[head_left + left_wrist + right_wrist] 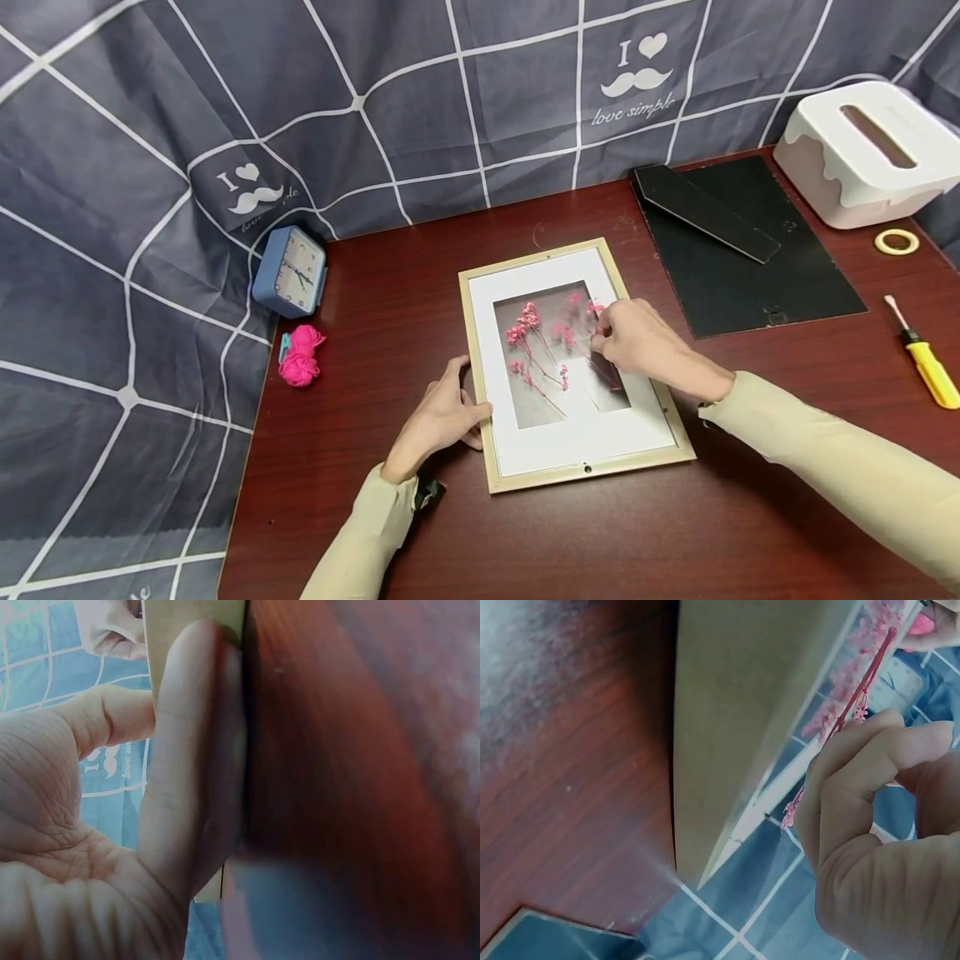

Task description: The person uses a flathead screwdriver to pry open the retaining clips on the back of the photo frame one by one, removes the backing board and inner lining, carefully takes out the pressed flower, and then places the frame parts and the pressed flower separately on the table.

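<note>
A light wooden picture frame [540, 478] with a white mat [600, 437] lies face up on the table. Pink dried flowers [528, 321] are spread over its grey inner panel. My left hand [442, 414] holds the frame's left edge, thumb on the front and index finger along the outer side [180, 750]. Over the panel's right part, my right hand [641, 340] pinches a pink dried flower sprig [871, 666] between thumb and fingers. The sprig's red stem slants away from the fingertips in the right wrist view; the hand hides part of it.
A black backing board [735, 292] with a stand leg [708, 215] lies behind on the right. Further right are a white tissue box [832, 192], a tape ring [896, 242] and a yellow screwdriver [933, 375]. A blue clock [272, 273] and pink yarn [302, 357] sit at the left.
</note>
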Action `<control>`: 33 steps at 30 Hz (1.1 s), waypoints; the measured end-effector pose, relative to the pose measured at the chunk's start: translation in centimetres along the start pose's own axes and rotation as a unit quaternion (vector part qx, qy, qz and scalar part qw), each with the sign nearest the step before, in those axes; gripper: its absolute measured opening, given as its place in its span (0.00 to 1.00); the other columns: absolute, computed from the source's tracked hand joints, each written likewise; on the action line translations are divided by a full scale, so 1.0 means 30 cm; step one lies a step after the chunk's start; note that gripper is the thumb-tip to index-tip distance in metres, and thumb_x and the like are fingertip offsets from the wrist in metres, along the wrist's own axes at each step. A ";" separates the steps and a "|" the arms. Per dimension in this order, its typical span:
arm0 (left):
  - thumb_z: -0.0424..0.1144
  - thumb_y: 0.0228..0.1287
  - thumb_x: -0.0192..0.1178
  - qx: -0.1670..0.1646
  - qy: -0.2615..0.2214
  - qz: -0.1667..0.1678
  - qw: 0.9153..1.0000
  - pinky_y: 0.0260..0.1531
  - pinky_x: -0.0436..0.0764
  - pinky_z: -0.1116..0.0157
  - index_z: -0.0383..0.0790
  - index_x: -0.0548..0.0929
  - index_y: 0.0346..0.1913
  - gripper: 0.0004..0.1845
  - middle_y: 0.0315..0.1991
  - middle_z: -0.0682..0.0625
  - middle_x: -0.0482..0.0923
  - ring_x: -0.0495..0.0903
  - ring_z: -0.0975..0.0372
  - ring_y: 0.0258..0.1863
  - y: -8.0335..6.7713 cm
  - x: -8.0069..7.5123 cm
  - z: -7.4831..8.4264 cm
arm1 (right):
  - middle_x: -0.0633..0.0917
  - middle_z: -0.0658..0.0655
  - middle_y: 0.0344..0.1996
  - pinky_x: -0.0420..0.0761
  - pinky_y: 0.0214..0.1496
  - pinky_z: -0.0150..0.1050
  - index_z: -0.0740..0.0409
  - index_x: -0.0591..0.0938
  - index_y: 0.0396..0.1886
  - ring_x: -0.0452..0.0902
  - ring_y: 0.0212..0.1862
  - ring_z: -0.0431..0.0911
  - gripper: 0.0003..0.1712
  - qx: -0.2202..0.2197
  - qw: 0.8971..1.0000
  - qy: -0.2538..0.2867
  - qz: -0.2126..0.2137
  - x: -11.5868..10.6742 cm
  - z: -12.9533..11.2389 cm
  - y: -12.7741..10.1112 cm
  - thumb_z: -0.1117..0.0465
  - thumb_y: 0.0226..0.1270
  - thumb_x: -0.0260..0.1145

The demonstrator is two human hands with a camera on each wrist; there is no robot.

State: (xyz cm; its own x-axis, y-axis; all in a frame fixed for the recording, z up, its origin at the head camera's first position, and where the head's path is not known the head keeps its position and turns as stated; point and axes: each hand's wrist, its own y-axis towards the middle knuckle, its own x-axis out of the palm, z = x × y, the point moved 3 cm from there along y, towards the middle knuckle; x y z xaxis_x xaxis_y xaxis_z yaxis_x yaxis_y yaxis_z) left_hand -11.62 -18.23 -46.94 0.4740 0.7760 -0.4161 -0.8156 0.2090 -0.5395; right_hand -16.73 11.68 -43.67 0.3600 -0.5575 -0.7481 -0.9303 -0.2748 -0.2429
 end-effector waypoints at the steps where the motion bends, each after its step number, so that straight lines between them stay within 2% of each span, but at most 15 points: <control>1: 0.32 0.69 0.66 0.000 0.000 0.000 1.000 0.29 0.93 0.60 0.43 0.51 0.88 0.50 0.33 0.40 0.85 0.91 0.54 0.19 -0.001 0.001 0.000 | 0.73 0.47 0.15 0.63 0.24 0.35 0.55 0.86 0.21 0.65 0.23 0.42 0.17 0.004 1.000 0.001 0.003 -0.007 -0.001 -0.009 0.64 0.74 0.67; 3: 0.32 0.69 0.66 -0.001 -0.002 -0.002 1.000 0.29 0.94 0.60 0.43 0.51 0.88 0.50 0.34 0.40 0.84 0.91 0.54 0.19 -0.001 0.003 -0.001 | 0.80 0.51 0.20 0.67 0.26 0.36 0.59 0.90 0.29 0.70 0.25 0.44 0.12 0.006 1.000 0.006 0.014 -0.021 0.004 -0.027 0.64 0.74 0.68; 6: 0.33 0.69 0.67 -0.004 -0.001 -0.004 1.000 0.32 0.94 0.60 0.44 0.51 0.88 0.50 0.34 0.40 0.84 0.91 0.54 0.19 -0.004 0.006 -0.002 | 0.84 0.54 0.24 0.70 0.28 0.36 0.61 0.90 0.31 0.74 0.29 0.47 0.10 0.005 0.999 0.005 0.034 -0.038 0.026 -0.055 0.64 0.73 0.68; 10: 0.33 0.69 0.67 -0.003 0.000 -0.005 1.000 0.33 0.95 0.60 0.43 0.50 0.88 0.50 0.34 0.40 0.84 0.91 0.54 0.19 -0.004 0.011 -0.003 | 0.81 0.52 0.21 0.69 0.25 0.35 0.60 0.88 0.30 0.73 0.26 0.45 0.09 0.010 0.999 0.003 0.053 -0.064 0.065 -0.106 0.64 0.72 0.68; 18: 0.32 0.69 0.66 -0.003 -0.006 -0.011 1.000 0.27 0.94 0.58 0.43 0.50 0.88 0.50 0.34 0.40 0.84 0.90 0.56 0.18 0.001 0.026 -0.006 | 0.79 0.49 0.15 0.68 0.20 0.33 0.59 0.86 0.28 0.75 0.22 0.42 0.12 0.039 0.997 0.006 0.061 -0.122 0.178 -0.230 0.62 0.74 0.69; 22: 0.33 0.69 0.67 -0.004 0.000 -0.010 1.000 0.29 0.94 0.59 0.43 0.50 0.88 0.50 0.34 0.40 0.84 0.90 0.55 0.18 0.000 0.025 -0.008 | 0.80 0.48 0.15 0.69 0.21 0.34 0.59 0.86 0.28 0.75 0.21 0.42 0.12 0.057 0.996 -0.007 0.067 -0.150 0.242 -0.287 0.62 0.74 0.69; 27: 0.33 0.69 0.66 -0.008 -0.002 -0.009 1.000 0.28 0.94 0.58 0.44 0.50 0.88 0.50 0.34 0.40 0.83 0.90 0.54 0.19 -0.005 0.022 -0.014 | 0.81 0.48 0.16 0.69 0.21 0.35 0.62 0.87 0.32 0.75 0.22 0.43 0.10 0.089 0.994 -0.014 0.059 -0.176 0.324 -0.345 0.62 0.75 0.69; 33: 0.33 0.69 0.67 -0.005 0.004 -0.006 1.000 0.33 0.95 0.59 0.43 0.50 0.88 0.50 0.34 0.40 0.83 0.91 0.54 0.19 -0.010 0.019 -0.020 | 0.80 0.49 0.15 0.68 0.23 0.36 0.63 0.86 0.30 0.76 0.22 0.45 0.12 0.131 0.988 -0.039 0.073 -0.200 0.428 -0.404 0.63 0.76 0.68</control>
State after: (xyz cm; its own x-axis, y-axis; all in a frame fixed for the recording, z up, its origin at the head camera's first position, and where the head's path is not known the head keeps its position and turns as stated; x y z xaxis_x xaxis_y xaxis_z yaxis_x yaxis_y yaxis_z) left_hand -10.89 -18.21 -47.43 0.4861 0.7685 -0.4160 -0.8068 0.2117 -0.5516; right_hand -8.53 28.39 -44.17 0.2244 -0.5111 -0.8297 -0.9617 0.0213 -0.2732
